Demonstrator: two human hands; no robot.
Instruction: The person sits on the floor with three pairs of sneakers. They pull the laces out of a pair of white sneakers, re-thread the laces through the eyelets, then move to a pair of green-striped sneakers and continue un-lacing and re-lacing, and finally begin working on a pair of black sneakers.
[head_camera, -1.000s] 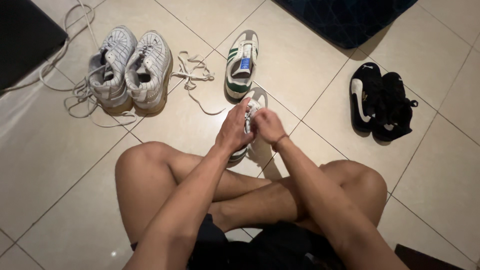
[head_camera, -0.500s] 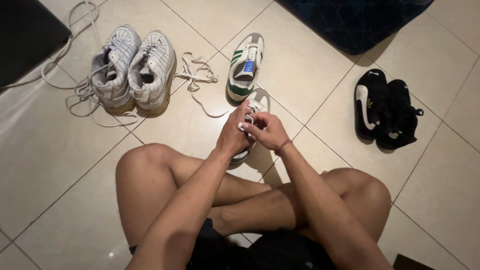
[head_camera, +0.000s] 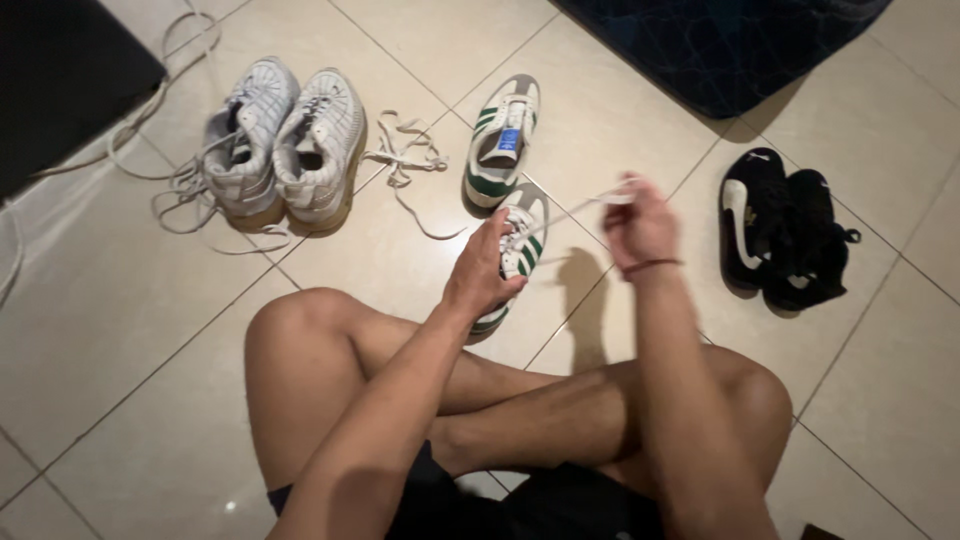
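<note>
A dark flat slab (head_camera: 60, 80) is seen at the far left, on the pale tiled floor (head_camera: 120, 340). Beside it, a pair of white mesh trainers (head_camera: 285, 145) is set side by side, with their loosened laces trailing over the tiles. Just right of the pair, a loose off-white shoelace (head_camera: 405, 160) is lying in loops. Next, a white low sneaker with green stripes (head_camera: 502, 140) is stood alone. Just below it, a second white sneaker with green stripes (head_camera: 515, 250) is held at its upper by the left hand (head_camera: 482, 275), fingers closed around it, in front of the crossed bare legs. A white lace end (head_camera: 575, 208) is drawn taut from this shoe up to the right hand (head_camera: 640, 225), which is raised and pinched shut on it; a thin red band is worn on that wrist. At the far right, a pair of black trainers with white markings (head_camera: 785, 240) is lying together. A dark blue patterned mat (head_camera: 720, 45) is visible at the top edge.
</note>
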